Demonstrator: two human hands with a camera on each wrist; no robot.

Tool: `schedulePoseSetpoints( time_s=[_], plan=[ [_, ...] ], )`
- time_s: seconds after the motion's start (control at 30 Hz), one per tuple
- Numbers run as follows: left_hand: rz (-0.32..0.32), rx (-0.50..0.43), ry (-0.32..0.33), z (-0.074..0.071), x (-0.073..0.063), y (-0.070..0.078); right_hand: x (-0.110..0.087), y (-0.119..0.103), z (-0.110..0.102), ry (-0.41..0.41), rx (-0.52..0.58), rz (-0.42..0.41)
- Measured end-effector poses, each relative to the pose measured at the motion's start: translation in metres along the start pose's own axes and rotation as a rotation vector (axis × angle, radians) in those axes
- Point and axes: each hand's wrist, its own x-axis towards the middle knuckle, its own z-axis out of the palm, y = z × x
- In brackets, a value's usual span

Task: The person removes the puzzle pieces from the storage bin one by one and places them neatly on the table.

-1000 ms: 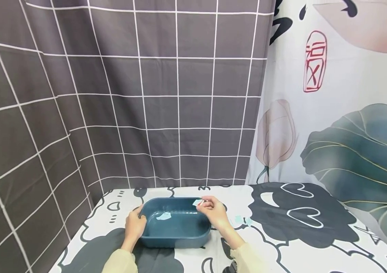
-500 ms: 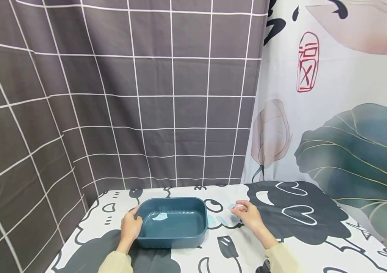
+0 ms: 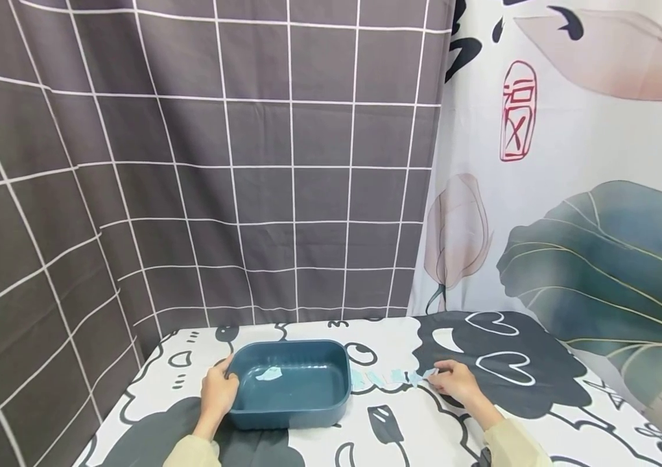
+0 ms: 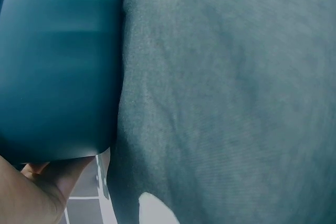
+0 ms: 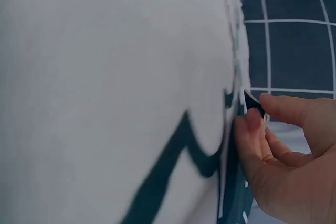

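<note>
A dark blue rectangular tub (image 3: 290, 420) sits on the table with one pale blue scrap (image 3: 270, 373) lying inside. My left hand (image 3: 218, 391) grips its left rim, and the left wrist view shows that hand (image 4: 31, 198) against the tub's end. To the right of the tub, several pale blue pieces (image 3: 374, 378) lie in a row on the cloth. At the right end of that row my right hand (image 3: 456, 383) pinches a small flat piece (image 3: 431, 371) between thumb and forefinger. Up close in the right wrist view, this thin piece (image 5: 254, 102) looks dark and pointed.
A white cloth with dark cartoon drawings (image 3: 307, 447) covers the table. Behind it hangs a grey curtain with white grid lines (image 3: 272, 194); a leaf-and-flower printed curtain (image 3: 482, 227) hangs at the right.
My right hand has moved from over the tub's right side, out to the right and down to the row's end. My left hand stays on the rim. The view has turned slightly right.
</note>
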Motion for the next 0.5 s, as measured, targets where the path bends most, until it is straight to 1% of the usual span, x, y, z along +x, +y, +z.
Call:
schedulePoseSetpoints(
  time_s=[0.23, 0.5],
  plan=[
    [-0.009, -0.008, -0.008, -0.0004, 0.0012, 0.0011, 0.0026, 0.0027, -0.0017, -0.013, -0.059, -0.004],
    [-0.009, -0.012, -0.005, -0.0008, 0.0009, 0.0012, 0.0004, -0.0002, -0.0058, -0.047, -0.214, -0.013]
  ],
)
